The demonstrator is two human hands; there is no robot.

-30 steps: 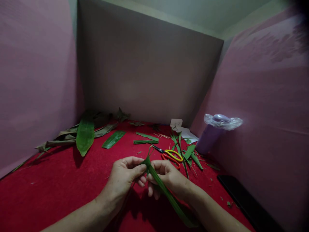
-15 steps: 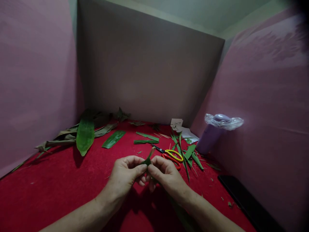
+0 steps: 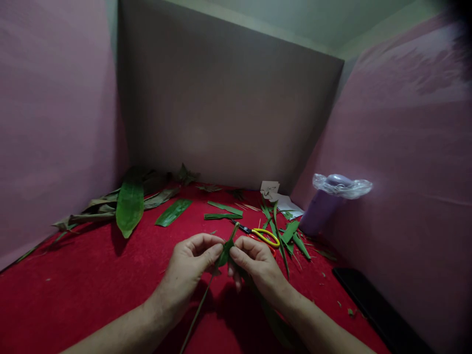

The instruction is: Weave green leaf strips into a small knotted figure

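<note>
- Holding one folded leaf piece (image 3: 225, 253) together, the left hand (image 3: 190, 265) and the right hand (image 3: 258, 263) are raised above the middle of the bench (image 3: 110, 290), which has a red surface.
- The left fingers are closed narrowly, with the thumb pressing the leaf from its left side.
- The right fingers also pinch narrowly, at the right side of the same leaf; the lower ones are curled beneath and partly hidden.
- From the top of the leaf a short stem (image 3: 233, 231) rises, tilted to the right.
- Below the left fingers a thin strand (image 3: 197, 309) slants down toward the near edge of the bench.
- Under the right wrist a dark green strip (image 3: 273, 317) is seen; I cannot tell whether it joins the leaf.
- Just behind the right hand lie scissors (image 3: 271, 238) with yellow and red handles, partly covered by this hand.
- Near the right edge of the bench are cut green scraps (image 3: 290, 231), a purple container (image 3: 320, 214) with clear plastic (image 3: 356, 188) around its top, and a flat black object (image 3: 372, 305).
- Toward the far left corner, a broad green leaf (image 3: 130, 206) rests beside dry leaves (image 3: 92, 218).
</note>
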